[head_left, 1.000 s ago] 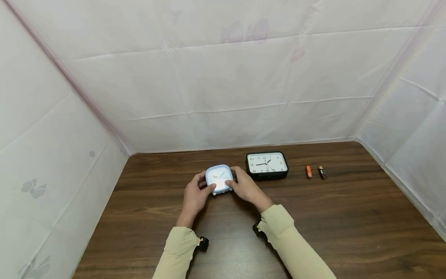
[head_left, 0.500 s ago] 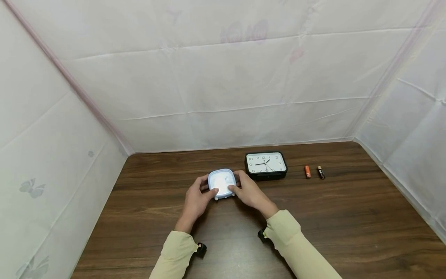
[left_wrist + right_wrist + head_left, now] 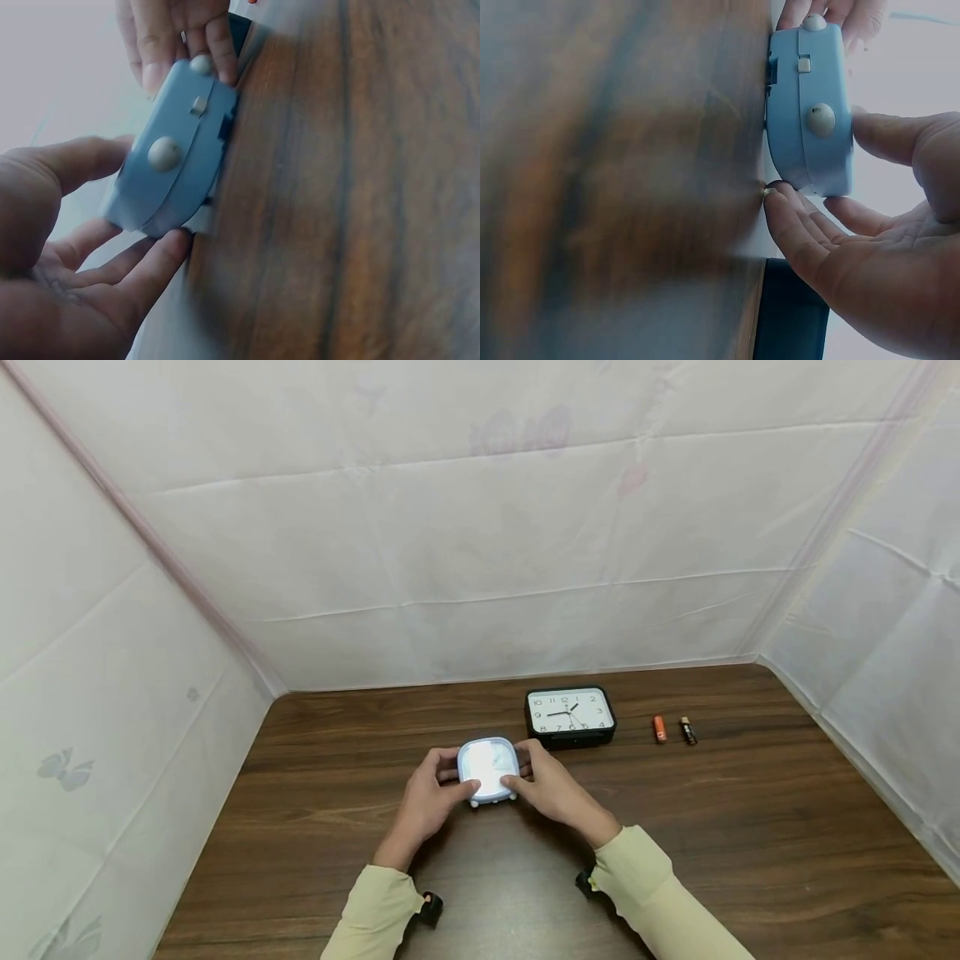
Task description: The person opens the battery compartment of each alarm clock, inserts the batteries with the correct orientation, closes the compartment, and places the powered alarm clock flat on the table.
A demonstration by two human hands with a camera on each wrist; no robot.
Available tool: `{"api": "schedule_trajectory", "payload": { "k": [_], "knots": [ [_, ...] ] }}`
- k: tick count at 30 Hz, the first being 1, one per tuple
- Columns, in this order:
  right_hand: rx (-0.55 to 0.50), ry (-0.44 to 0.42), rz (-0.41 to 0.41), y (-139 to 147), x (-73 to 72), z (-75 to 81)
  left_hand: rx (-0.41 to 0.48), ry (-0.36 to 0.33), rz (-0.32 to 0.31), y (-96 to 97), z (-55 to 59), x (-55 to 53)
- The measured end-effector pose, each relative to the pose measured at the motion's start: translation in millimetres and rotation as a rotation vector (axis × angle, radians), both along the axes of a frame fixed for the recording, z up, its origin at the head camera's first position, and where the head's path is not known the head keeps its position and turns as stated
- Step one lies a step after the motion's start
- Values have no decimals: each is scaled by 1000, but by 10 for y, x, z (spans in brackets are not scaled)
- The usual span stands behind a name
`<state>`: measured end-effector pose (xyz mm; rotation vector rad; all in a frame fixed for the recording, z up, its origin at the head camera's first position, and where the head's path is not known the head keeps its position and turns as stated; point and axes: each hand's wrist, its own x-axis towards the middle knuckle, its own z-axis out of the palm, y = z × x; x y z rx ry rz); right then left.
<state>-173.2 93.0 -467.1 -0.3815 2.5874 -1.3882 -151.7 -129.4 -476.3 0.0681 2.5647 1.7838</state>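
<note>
A light blue alarm clock (image 3: 489,767) with rounded corners lies face up in the head view, glare whitening much of its dial. My left hand (image 3: 431,797) grips its left side, thumb on the front face and fingers at the edge. From the other side my right hand (image 3: 555,787) holds it the same way. Both wrist views show the clock's underside, a blue casing (image 3: 176,146) with two round white feet and a small white switch between them. Its back is close over the wood in the right wrist view, where the casing (image 3: 810,112) stands between thumb and fingers.
Just beyond my right hand lies a black rectangular clock (image 3: 570,717) with a white dial. Farther right are an orange battery (image 3: 659,729) and a black one with a tan end (image 3: 687,731). White sheeting (image 3: 450,527) walls the brown wooden table (image 3: 315,827) at the back and sides.
Both hands have brought the blue clock toward me and slightly to the right, keeping their grip. The black clock and the batteries stay in place on the table.
</note>
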Motion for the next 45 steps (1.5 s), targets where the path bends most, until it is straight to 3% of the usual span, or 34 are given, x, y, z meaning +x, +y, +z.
{"api": "schedule_trajectory", "payload": {
  "k": [10,20,29,35,45],
  "knots": [
    [15,-10,18,137,128,0,12,-62,-115,10,97,44],
    [-4,-31,56,242,224,10,-19,-109,-160,15,127,66],
    [-47,-49,90,257,223,-55,-4,-101,-169,-16,112,103],
    [-85,-25,50,262,217,-82,-17,-84,-195,-20,105,85],
    [-39,4,-13,309,201,-57,-22,-73,-233,41,104,40]
  ]
}}
